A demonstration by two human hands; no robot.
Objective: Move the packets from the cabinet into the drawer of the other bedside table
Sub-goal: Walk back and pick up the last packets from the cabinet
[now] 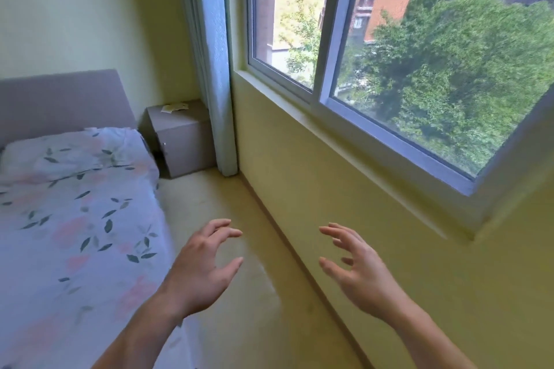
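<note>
Packets [174, 107] lie on the bedside table [183, 141] at 11 o'clock from both hands, well apart from them, with the left hand [201, 266] nearer than the right hand [358, 271], and both are empty with fingers loosely spread.

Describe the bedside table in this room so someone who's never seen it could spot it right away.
Start at the bed with the floral cover and follow its grey headboard toward the window wall. The bedside table stands in the corner between the headboard and the hanging curtain. It is the only boxy grey cabinet, with pale packets lying on top.
</note>
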